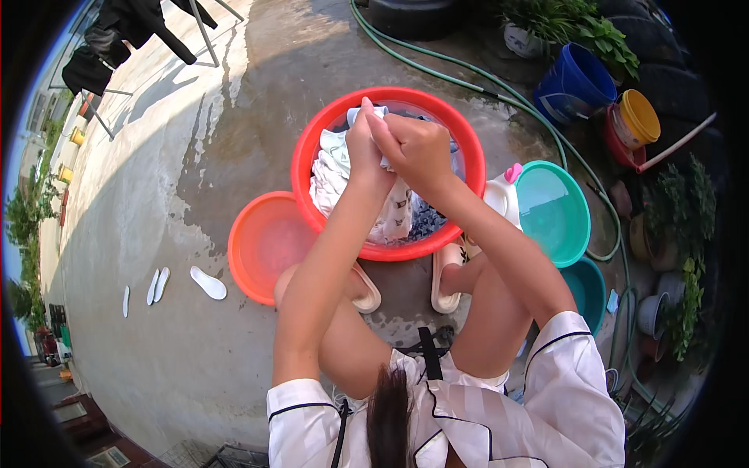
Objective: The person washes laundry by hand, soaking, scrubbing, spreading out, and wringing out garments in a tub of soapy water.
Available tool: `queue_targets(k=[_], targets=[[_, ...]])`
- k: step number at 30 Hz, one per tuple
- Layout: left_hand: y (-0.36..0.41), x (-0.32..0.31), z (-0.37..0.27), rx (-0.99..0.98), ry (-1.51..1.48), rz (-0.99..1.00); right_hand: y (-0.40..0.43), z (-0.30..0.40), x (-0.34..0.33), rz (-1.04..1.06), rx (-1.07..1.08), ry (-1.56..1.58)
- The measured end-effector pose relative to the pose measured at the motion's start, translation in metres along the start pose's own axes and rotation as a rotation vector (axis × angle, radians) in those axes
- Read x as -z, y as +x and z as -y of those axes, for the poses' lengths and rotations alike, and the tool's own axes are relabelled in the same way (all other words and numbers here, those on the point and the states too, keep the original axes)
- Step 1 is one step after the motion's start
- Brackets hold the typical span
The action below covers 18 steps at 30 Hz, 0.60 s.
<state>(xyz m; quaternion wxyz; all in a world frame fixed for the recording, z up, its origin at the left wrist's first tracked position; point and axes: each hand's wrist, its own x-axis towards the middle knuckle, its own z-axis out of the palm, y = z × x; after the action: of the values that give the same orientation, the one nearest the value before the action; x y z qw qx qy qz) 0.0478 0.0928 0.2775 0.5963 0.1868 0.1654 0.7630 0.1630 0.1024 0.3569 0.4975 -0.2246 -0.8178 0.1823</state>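
Over a large red plastic basin [301, 158] my left hand [370, 149] and my right hand [416, 146] are closed together, with a piece of light-coloured cloth gripped between them. The fingers partly hide this cloth [383, 164]. White clothes [329, 184] lie in the left of the basin, and a printed white garment [398, 213] hangs or lies below my hands. Dark patterned fabric [428, 219] rests at the basin's lower right. Some water shows inside the rim.
An orange basin [266, 245] stands left; a green basin of water [553, 213], a teal basin [588, 292] and a white bottle with a pink cap [502, 196] stand right. Beyond are a hose [526, 105], a blue bucket [576, 85], potted plants, insoles [208, 283] and a drying rack [205, 35].
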Motion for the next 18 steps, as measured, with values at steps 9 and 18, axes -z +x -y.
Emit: queue_targets(k=[9, 18], targets=[[-0.012, -0.052, -0.010, 0.093, 0.093, -0.563, -0.002, 0.000, -0.002, 0.023, 0.046, -0.019], [-0.016, -0.065, -0.017, 0.018, 0.364, -0.387, 0.034, -0.050, -0.007, 0.043, -0.459, 0.100]])
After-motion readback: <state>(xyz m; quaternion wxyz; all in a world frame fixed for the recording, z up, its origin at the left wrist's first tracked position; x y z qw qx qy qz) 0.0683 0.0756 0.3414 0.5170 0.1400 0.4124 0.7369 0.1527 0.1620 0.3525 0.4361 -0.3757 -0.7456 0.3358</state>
